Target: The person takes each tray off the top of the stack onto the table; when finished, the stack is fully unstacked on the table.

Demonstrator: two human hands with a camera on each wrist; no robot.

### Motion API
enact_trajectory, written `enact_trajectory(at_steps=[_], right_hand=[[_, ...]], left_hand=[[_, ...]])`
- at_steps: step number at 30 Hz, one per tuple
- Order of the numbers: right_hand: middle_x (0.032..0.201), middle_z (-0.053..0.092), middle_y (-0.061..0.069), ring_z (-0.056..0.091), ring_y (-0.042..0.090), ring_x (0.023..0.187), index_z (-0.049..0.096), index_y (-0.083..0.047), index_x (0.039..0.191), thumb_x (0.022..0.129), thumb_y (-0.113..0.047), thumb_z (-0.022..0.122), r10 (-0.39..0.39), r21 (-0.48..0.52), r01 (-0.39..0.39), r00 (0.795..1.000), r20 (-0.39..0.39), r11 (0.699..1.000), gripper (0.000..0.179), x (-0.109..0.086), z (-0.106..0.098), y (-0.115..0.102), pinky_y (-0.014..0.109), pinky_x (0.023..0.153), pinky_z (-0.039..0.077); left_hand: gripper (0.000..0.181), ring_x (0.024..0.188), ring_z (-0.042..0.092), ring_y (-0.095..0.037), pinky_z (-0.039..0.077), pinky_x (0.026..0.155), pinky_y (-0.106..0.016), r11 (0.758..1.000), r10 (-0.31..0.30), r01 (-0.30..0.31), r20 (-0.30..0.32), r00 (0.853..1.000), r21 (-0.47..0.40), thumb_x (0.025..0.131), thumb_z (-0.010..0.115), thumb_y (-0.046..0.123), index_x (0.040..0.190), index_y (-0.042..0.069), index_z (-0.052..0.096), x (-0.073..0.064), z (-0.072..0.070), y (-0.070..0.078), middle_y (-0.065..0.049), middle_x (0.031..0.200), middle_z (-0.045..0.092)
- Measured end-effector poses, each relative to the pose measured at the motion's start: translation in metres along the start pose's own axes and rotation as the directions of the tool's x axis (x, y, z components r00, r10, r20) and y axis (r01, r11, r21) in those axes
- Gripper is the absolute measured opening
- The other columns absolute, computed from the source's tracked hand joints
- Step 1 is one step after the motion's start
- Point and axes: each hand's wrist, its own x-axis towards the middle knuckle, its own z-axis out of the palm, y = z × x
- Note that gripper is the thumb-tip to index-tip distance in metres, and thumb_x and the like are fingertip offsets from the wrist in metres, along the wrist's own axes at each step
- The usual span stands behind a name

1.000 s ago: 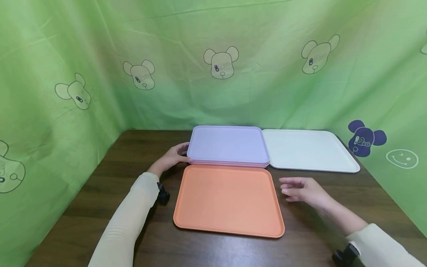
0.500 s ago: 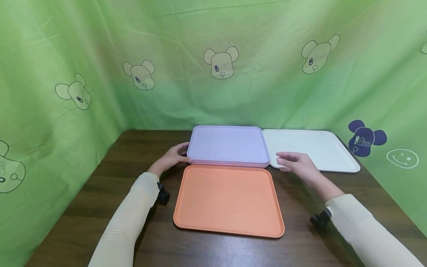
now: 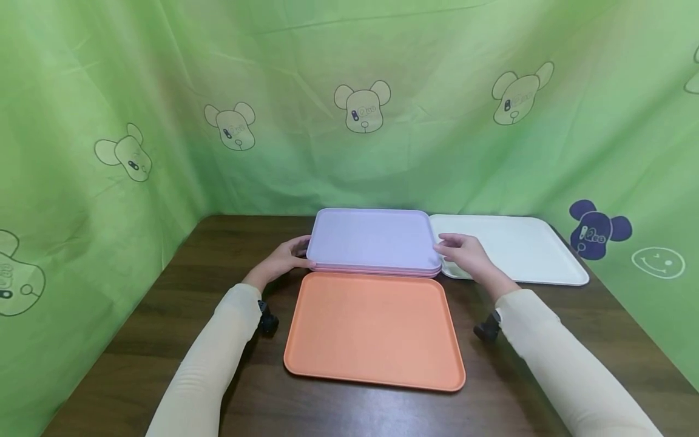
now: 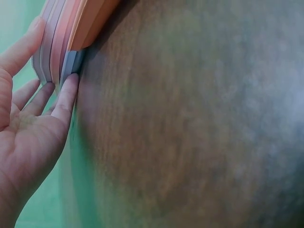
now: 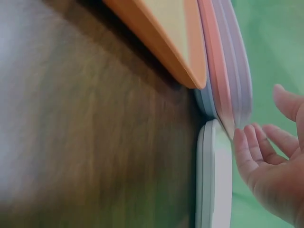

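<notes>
A lilac tray tops a stack at the back middle of the table. Pink and blue trays show beneath it in the right wrist view. My left hand rests its fingertips against the stack's left side, with the thumb at the top tray's rim. At the stack's right side, my right hand has its fingers loosely extended beside the edge and the thumb apart from them. An orange tray lies just in front of the stack.
White trays are stacked on the right, against the lilac stack and partly behind my right hand. All of them stand on a dark wooden table. A green printed curtain hangs close behind and at the sides.
My right hand has moved from beside the orange tray, up and leftward across the white tray, to the stack's right edge. The left hand and the trays have stayed put.
</notes>
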Motion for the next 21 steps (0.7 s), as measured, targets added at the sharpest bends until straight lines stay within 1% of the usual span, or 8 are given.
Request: enact_trajectory(at_steps=[2, 5, 9, 16, 21], right_hand=[[0.127, 0.052, 0.033, 0.059, 0.031, 0.108, 0.041, 0.014, 0.139, 0.097, -0.021, 0.061, 0.014, -0.028, -0.014, 1.0, -0.005, 0.999, 0.059, 0.005, 0.003, 0.001, 0.034, 0.089, 0.052], [0.128, 0.052, 0.034, 0.056, 0.041, 0.113, 0.04, 0.015, 0.139, 0.096, -0.024, 0.061, 0.03, -0.062, -0.031, 0.999, -0.013, 0.998, 0.062, 0.011, 0.007, 0.001, 0.039, 0.092, 0.05], [0.13, 0.051, 0.034, 0.053, 0.043, 0.116, 0.04, 0.016, 0.138, 0.096, -0.023, 0.062, 0.061, -0.087, -0.063, 0.998, -0.021, 0.994, 0.062, 0.016, 0.009, 0.002, 0.043, 0.095, 0.046], [0.134, 0.046, 0.035, 0.046, 0.042, 0.124, 0.037, 0.015, 0.14, 0.092, -0.017, 0.066, 0.11, -0.069, -0.112, 0.994, -0.025, 0.991, 0.065, 0.024, 0.013, 0.006, 0.047, 0.1, 0.042], [0.135, 0.045, 0.035, 0.044, 0.044, 0.126, 0.036, 0.015, 0.141, 0.09, -0.013, 0.067, 0.119, -0.076, -0.122, 0.992, -0.04, 0.99, 0.066, 0.027, 0.016, 0.009, 0.048, 0.105, 0.037]], left_hand=[[0.079, 0.136, 0.037, -0.032, 0.036, 0.107, -0.046, 1.0, 0.002, -0.002, 0.001, 1.0, 0.002, 0.085, 0.075, 0.01, 0.151, 0.008, 0.033, 0.0, 0.0, -0.001, -0.015, 0.15, 0.038], [0.079, 0.136, 0.037, -0.033, 0.035, 0.107, -0.047, 1.0, 0.004, -0.004, 0.002, 1.0, 0.01, 0.086, 0.075, 0.01, 0.151, 0.007, 0.032, 0.0, 0.0, -0.001, -0.016, 0.15, 0.038], [0.079, 0.136, 0.038, -0.032, 0.035, 0.107, -0.046, 1.0, -0.009, 0.009, -0.003, 1.0, 0.022, 0.085, 0.076, 0.012, 0.151, 0.008, 0.032, 0.001, 0.0, -0.002, -0.014, 0.15, 0.038], [0.08, 0.136, 0.037, -0.031, 0.034, 0.107, -0.046, 1.0, -0.018, 0.018, -0.005, 1.0, 0.021, 0.085, 0.076, 0.013, 0.151, 0.009, 0.032, 0.0, 0.001, -0.002, -0.013, 0.15, 0.038], [0.08, 0.136, 0.037, -0.031, 0.035, 0.107, -0.047, 1.0, -0.019, 0.019, -0.01, 1.0, 0.017, 0.084, 0.077, 0.012, 0.151, 0.01, 0.033, 0.0, 0.001, -0.001, -0.013, 0.15, 0.039]])
